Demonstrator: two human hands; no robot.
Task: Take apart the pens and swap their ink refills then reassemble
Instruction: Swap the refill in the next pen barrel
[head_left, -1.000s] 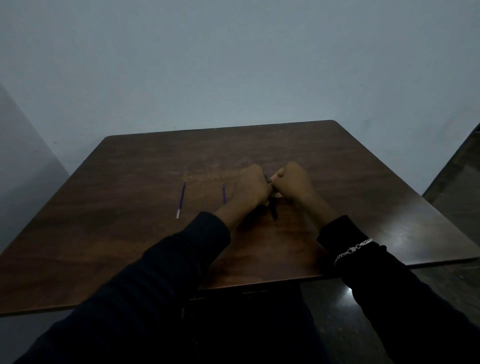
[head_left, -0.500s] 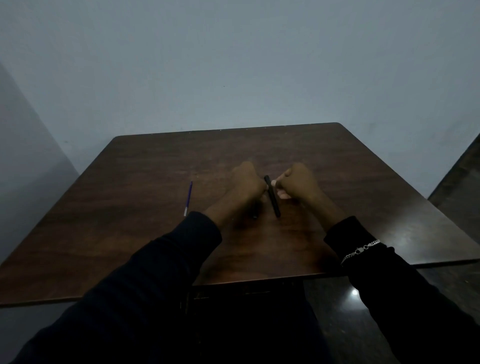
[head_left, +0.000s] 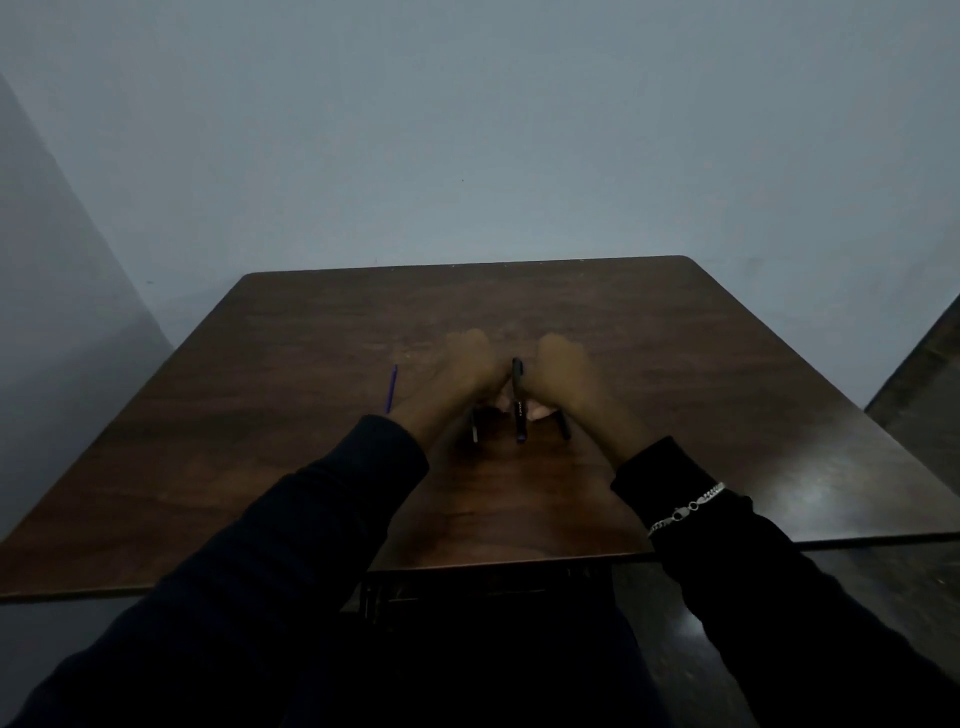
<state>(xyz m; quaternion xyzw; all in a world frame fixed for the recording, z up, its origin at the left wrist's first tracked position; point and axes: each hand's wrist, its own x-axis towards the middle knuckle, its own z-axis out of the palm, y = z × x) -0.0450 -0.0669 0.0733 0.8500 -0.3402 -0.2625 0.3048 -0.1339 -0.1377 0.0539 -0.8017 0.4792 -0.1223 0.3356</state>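
My left hand (head_left: 467, 371) and my right hand (head_left: 563, 376) are close together over the middle of the brown table (head_left: 727, 374), both blurred. A black pen barrel (head_left: 518, 397) stands between them, pinched by fingers from the two sides. A blue refill tip (head_left: 520, 439) shows at its near end. A short dark pen piece (head_left: 475, 428) sticks out under my left hand, and another dark piece (head_left: 564, 427) under my right hand. A loose blue refill (head_left: 391, 388) lies on the table left of my left wrist.
The table's near edge (head_left: 519, 564) runs under my forearms. A pale wall stands close behind the far edge. Dark floor shows at the right. A silver bracelet (head_left: 685, 506) sits on my right sleeve.
The hands have drawn back towards me slightly and the black barrel has turned more upright between them. The second loose refill seen a second ago is no longer on the table.
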